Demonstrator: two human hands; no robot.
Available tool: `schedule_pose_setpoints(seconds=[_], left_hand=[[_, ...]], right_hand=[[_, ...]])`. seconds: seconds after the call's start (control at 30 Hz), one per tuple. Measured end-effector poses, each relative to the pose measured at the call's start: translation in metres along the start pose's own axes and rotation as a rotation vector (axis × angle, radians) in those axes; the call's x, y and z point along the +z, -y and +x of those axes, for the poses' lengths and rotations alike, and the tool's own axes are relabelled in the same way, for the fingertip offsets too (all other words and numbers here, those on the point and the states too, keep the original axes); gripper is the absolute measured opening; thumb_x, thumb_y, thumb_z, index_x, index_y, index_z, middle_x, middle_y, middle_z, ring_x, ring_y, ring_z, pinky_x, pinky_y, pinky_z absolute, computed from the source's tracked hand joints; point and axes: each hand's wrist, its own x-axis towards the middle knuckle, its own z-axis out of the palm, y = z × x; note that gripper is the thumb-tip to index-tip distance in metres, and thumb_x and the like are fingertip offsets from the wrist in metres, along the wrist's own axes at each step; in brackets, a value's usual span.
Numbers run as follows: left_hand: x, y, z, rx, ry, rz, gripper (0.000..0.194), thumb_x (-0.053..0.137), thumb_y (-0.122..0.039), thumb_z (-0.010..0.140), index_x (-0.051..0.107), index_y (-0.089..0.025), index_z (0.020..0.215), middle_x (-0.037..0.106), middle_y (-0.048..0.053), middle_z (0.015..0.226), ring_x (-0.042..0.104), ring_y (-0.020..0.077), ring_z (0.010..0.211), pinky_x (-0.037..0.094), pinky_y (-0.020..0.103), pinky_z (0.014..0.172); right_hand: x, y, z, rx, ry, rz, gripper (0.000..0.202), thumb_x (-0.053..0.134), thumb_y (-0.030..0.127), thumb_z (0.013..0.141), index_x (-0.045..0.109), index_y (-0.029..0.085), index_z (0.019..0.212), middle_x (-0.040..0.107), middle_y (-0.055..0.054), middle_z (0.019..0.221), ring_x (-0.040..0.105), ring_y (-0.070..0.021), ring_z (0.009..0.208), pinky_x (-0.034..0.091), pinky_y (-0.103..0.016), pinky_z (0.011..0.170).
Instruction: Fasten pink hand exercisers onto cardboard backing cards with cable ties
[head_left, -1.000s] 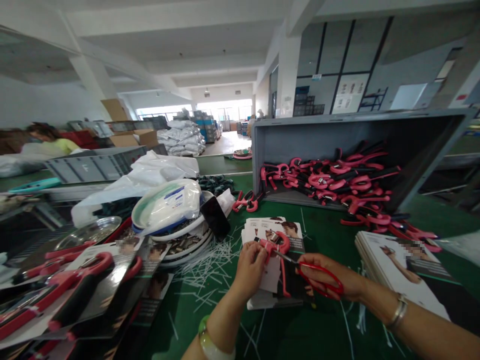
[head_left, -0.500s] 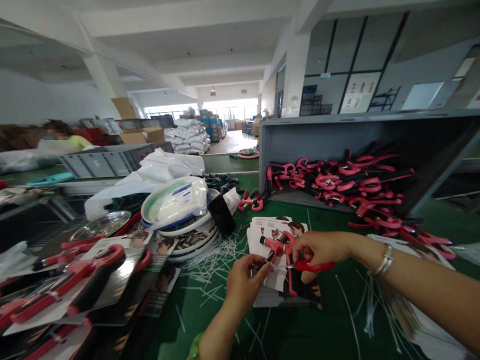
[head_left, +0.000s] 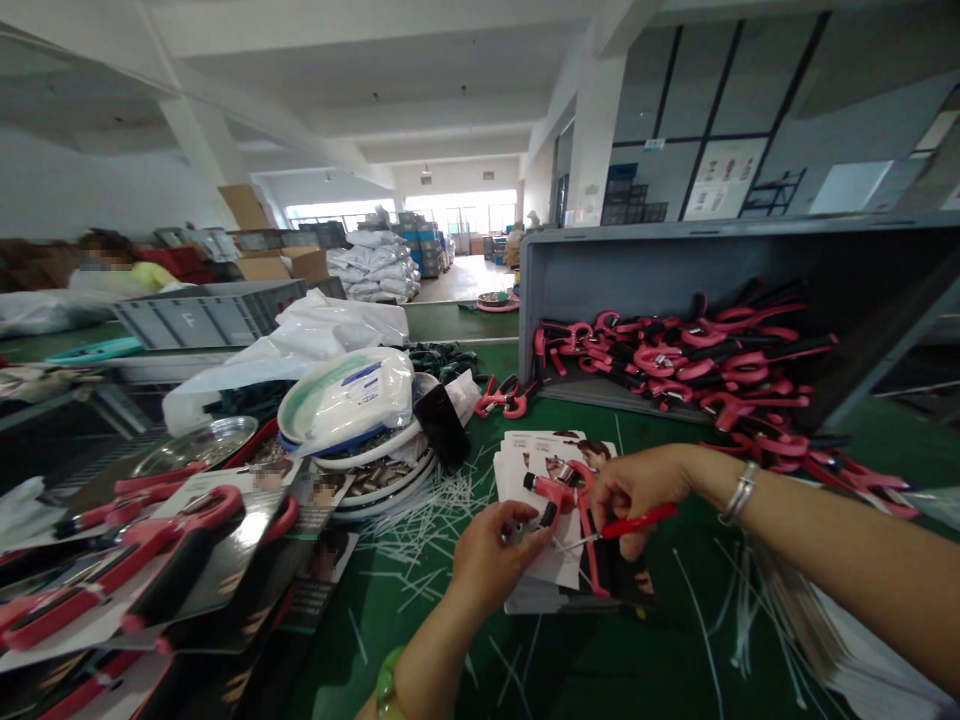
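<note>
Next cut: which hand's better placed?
Right, I'd say: the right hand holds the red-handled scissors, blades pointing toward the left hand, which is busy at the pink-and-black hand tool on the card stack.

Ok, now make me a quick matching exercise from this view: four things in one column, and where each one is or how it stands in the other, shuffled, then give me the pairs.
Things
1. Red-handled scissors
2. Black phone
3. Large grey crate
4. Thin white strips

Places and states
A. Scattered over the green tabletop
B. Tipped on its side, with pink-and-black tools inside
C. Held in the right grip
D. Tilted, beside the stack of basins

Pairs: 1-C, 2-D, 3-B, 4-A
</note>
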Motion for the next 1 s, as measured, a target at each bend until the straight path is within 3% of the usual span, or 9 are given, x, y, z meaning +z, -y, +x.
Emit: schedule_pose_setpoints(seconds=[0.27,0.37,0.47,0.7,1.0], left_hand=[[-0.008,-0.012,0.003,0.009,0.066,0.21,0.032,0.067,-0.05,0.069,0.07,-0.025,0.088,0.068,0.002,0.089,0.059,0.0191,0.078,0.04,0.027,0.065],[-0.005,-0.011,0.002,0.099,0.07,0.15,0.032,0.064,-0.046,0.074,0.068,-0.026,0.1,0.067,0.001,0.095,0.059,0.0154,0.075,0.043,0.025,0.067],[-0.002,-0.013,0.002,0.199,0.125,0.163,0.027,0.065,-0.042,0.075,0.069,-0.028,0.098,0.066,0.0,0.098,0.059,0.0121,0.071,0.043,0.024,0.068],[-0.006,-0.029,0.008,0.082,0.215,0.307,0.027,0.066,-0.043,0.071,0.069,-0.027,0.093,0.072,-0.002,0.089,0.065,0.0166,0.075,0.042,0.025,0.065],[-0.008,-0.037,0.001,0.094,0.215,0.41,0.03,0.061,-0.041,0.076,0.072,-0.026,0.098,0.075,0.002,0.089,0.066,0.02,0.078,0.044,0.027,0.069]], right_hand=[[-0.002,-0.003,-0.005,-0.024,0.047,-0.041,0.057,0.081,0.055,0.047,0.067,0.016,0.086,0.048,0.01,0.046,0.037,-0.0032,0.037,0.027,-0.013,0.034],[-0.003,-0.007,-0.004,0.041,0.063,-0.053,0.061,0.083,0.055,0.042,0.065,0.015,0.084,0.048,0.01,0.045,0.039,-0.0038,0.038,0.028,-0.014,0.035],[-0.003,-0.012,-0.001,0.084,0.068,-0.088,0.062,0.085,0.052,0.038,0.065,0.014,0.083,0.049,0.01,0.047,0.042,-0.0045,0.041,0.029,-0.014,0.037],[0.001,-0.015,-0.005,0.05,0.027,-0.09,0.064,0.083,0.056,0.039,0.063,0.015,0.084,0.046,0.011,0.046,0.039,-0.0042,0.041,0.028,-0.016,0.039],[0.009,0.001,-0.013,-0.027,-0.126,-0.322,0.051,0.082,0.052,0.049,0.067,0.016,0.083,0.047,0.009,0.056,0.04,-0.0057,0.05,0.027,-0.018,0.043]])
